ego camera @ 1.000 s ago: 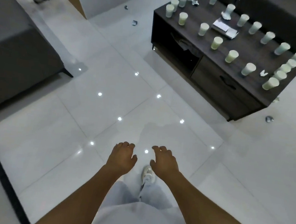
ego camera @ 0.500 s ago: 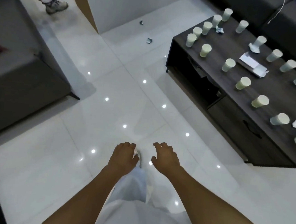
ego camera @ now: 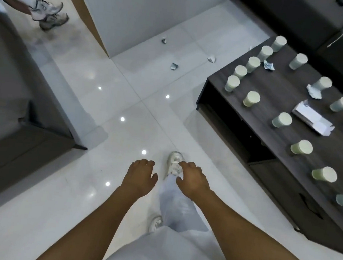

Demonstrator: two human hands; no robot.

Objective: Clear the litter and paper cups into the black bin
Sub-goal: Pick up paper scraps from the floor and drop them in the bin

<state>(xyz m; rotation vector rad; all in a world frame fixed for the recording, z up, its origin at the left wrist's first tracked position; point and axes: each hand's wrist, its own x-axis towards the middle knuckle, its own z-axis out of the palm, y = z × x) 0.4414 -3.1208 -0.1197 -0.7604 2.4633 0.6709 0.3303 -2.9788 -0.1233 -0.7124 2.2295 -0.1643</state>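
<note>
Two grips: left hand [ego camera: 141, 175] and right hand [ego camera: 193, 181] are held out over the floor, fingers loosely curled, nothing grasped.
Paper cups: many are stood upside down on the dark worktop [ego camera: 271, 129] (nearest one [ego camera: 324, 174]).
Litter: crumpled scraps [ego camera: 269, 66] lie among the cups; more scraps [ego camera: 174, 66] lie on the floor.

A single head-worn wide-angle view looks steeply down from standing height onto the white tiled floor [ego camera: 59, 192]. The dark wooden table [ego camera: 279, 127] fills the right side of the frame, close by; left of the table, both forearms reach in from the bottom edge, very near the lens.
</note>
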